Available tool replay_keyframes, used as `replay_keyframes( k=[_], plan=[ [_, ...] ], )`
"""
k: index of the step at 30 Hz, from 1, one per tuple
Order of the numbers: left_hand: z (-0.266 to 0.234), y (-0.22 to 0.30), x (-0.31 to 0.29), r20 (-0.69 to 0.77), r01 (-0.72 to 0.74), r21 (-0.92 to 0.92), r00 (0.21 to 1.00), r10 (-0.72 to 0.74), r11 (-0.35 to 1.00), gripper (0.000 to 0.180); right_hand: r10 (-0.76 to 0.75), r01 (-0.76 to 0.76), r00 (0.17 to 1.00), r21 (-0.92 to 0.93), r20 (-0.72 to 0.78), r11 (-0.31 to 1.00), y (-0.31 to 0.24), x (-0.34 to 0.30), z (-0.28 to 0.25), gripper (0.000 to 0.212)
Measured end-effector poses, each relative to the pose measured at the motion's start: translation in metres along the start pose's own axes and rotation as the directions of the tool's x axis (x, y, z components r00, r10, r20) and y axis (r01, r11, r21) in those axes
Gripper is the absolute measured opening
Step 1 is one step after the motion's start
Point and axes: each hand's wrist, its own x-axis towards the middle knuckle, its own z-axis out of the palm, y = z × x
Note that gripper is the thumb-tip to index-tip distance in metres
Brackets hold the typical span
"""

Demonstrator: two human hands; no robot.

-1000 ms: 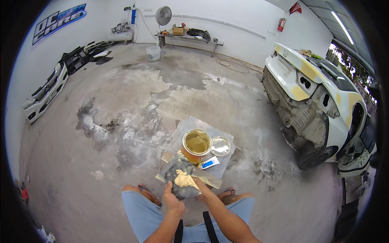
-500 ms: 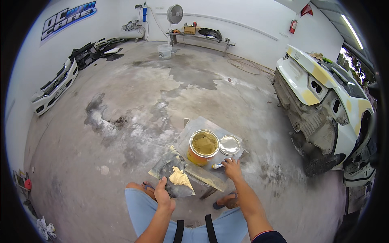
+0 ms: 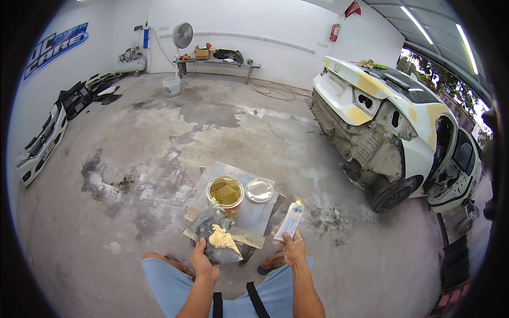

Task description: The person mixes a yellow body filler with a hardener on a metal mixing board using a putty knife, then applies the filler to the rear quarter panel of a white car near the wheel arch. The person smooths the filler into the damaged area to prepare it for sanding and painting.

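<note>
My left hand (image 3: pixel 203 263) grips the near edge of a dark flat mixing board (image 3: pixel 212 253), its thumb on top. A mound of pale yellow body filler (image 3: pixel 222 238) lies on that board. In my right hand (image 3: pixel 292 248) is a white squeeze tube (image 3: pixel 290 220) with a yellow cap, held upright by its lower end, to the right of the small stand. An open can (image 3: pixel 233 212) of yellowish-brown putty stands just beyond the board. Beside the can lies a round silver lid (image 3: pixel 260 191).
The can and lid rest on a small low stand (image 3: pixel 214 170) between my knees and the open floor. To the right is a white car (image 3: pixel 366 100) with its rear stripped and yellow patches. Bumpers (image 3: pixel 42 140) lie along the left wall. A fan (image 3: pixel 183 35), bucket (image 3: pixel 171 86) and bench (image 3: pixel 220 62) are at the back.
My right hand has lifted the tube off the stand and brought it up to the right. The view has swung rightward. My left hand still holds the board with the filler.
</note>
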Motion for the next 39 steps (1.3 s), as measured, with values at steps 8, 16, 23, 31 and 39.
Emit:
replay_keyframes(
  k=[8,16,23,31,39],
  plan=[
    [-0.014,0.019,-0.013,-0.059,-0.045,-0.06,0.997,0.042,0.997,0.034,-0.056,0.052,0.998,-0.249,-0.01,0.967,0.008,0.006,0.003,0.029],
    [-0.021,0.026,-0.012,-0.095,-0.075,-0.032,0.993,0.071,0.997,0.03,-0.051,0.072,0.985,-0.125,0.164,0.99,-0.001,0.002,0.028,0.029],
    [-0.015,0.03,-0.016,-0.138,-0.085,-0.057,0.987,0.077,0.995,0.03,-0.136,0.151,0.978,-0.086,0.158,0.985,-0.045,0.0,0.067,0.037],
    [-0.02,0.027,-0.022,-0.144,-0.062,-0.031,0.988,0.057,0.998,0.029,-0.173,0.173,0.985,-0.088,0.004,0.981,-0.017,0.027,0.07,0.019],
    [-0.017,0.028,-0.011,-0.093,-0.072,-0.007,0.993,0.071,0.997,0.026,-0.156,0.135,0.981,-0.177,-0.113,0.975,0.008,0.029,0.077,0.017]
  ],
)
